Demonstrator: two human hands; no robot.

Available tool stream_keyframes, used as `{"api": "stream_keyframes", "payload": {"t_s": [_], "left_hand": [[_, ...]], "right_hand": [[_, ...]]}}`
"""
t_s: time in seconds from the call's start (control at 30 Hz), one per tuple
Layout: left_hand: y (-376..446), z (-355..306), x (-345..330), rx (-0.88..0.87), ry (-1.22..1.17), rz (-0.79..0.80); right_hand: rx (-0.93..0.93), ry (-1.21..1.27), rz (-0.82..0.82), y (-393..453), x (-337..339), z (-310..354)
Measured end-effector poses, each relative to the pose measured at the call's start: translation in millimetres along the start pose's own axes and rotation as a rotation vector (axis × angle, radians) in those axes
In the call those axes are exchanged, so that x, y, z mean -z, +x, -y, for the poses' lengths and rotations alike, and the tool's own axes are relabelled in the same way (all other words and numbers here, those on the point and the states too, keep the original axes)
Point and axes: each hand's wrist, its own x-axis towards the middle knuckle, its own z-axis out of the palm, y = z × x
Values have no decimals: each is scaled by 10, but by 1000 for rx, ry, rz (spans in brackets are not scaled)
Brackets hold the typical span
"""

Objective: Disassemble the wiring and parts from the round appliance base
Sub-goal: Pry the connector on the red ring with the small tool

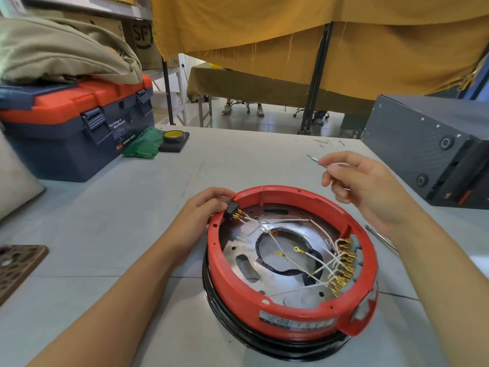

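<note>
A person is working on a round appliance base, which is sitting open side up on the grey worktop directly in front of them, its red ring resting on a black rim and its labelled side facing the camera. The left hand is resting against the ring's far-left edge, fingers curled round a small black connector block set into the wall, its brass pins pointing inward toward the centre. White wires are running from those pins across the metal plate to a row of brass terminals lined up along the ring's right inner wall. The right hand is hovering above and beyond the base, fingers pinching a thin metal tool whose long axis is lying roughly level, tip pointing left and away. Another slim tool is lying on the worktop just right of the base. A blue and orange toolbox is standing at far left, a roll of tape beside it, and a dark metal case at far right.
</note>
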Motion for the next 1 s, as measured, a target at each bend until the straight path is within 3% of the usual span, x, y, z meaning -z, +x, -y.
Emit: {"api": "stream_keyframes", "payload": {"t_s": [0.17, 0.63, 1.0], "left_hand": [[15, 35, -33, 15, -59, 18], [110, 96, -62, -28, -148, 77], [153, 127, -24, -2, -161, 111]], "right_hand": [[-43, 253, 254, 82, -131, 49], [-157, 7, 394, 363, -715, 119], [-120, 19, 334, 410, -845, -126]]}}
